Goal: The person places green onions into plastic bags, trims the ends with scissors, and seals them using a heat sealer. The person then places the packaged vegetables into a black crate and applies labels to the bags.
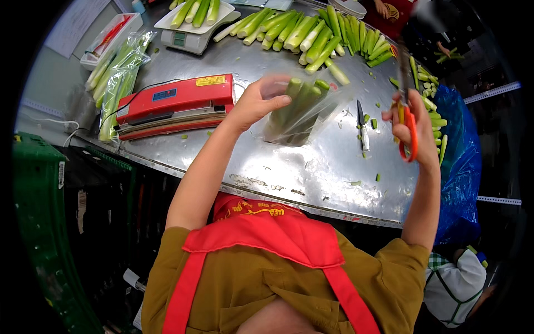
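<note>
At the middle of the steel table, my left hand (257,106) grips the top edge of a clear plastic bag (281,131), thumb and fingers closed on it. Thick green stalks (303,100), leek-like, stand inside the bag, their cut ends near its mouth. My right hand (420,125) is raised at the right, wrapped round orange-handled scissors (410,136). Their blades point away from me and are smeared by motion. Between the bag and my right hand lies a small knife (362,128) with a pale handle, apart from both hands.
A red bag sealer (175,103) lies at the left, beside filled bags (119,89). A scale (194,36) bearing stalks stands behind it. More stalks (295,30) are piled at the back. Blue plastic (459,167) hangs at the right; another person (456,286) is nearby.
</note>
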### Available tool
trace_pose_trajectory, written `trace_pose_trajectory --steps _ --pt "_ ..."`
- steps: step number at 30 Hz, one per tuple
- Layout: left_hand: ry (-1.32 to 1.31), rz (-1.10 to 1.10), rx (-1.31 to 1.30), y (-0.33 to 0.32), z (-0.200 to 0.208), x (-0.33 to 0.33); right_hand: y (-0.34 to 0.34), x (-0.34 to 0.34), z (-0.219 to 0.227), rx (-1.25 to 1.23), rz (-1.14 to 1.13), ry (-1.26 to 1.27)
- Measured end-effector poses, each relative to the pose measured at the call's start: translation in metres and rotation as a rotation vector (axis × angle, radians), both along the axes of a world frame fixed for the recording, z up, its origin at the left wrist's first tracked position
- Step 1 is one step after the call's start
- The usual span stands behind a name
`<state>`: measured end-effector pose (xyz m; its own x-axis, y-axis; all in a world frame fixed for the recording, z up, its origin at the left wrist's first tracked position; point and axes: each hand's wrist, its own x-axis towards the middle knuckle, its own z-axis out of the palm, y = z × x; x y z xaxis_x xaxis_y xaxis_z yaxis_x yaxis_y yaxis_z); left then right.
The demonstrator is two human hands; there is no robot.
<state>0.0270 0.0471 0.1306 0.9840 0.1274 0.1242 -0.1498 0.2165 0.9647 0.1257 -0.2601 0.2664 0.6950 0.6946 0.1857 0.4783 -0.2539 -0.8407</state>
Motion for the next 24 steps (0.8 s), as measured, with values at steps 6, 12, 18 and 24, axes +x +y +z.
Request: trace_pose_trajectory --steps 6,12,18,24 --pt "-0.055 0.053 -0.012 -0.003 -0.008 0.003 0.053 0.002 0.048 -0.703 0.1 -0.599" --pt "-0.056 0.034 0.015 -0.002 -0.009 0.002 0.064 0.004 0.057 -0.842 0.19 -0.619" --pt "-0.08 0.017 -0.015 -0.002 -0.01 0.0 0.06 -0.003 0.04 -0.866 0.164 -0.357" --pt "-0.067 0.043 -0.036 -0.003 -0.008 0.001 0.043 0.001 0.009 -0.681 0.127 -0.434"
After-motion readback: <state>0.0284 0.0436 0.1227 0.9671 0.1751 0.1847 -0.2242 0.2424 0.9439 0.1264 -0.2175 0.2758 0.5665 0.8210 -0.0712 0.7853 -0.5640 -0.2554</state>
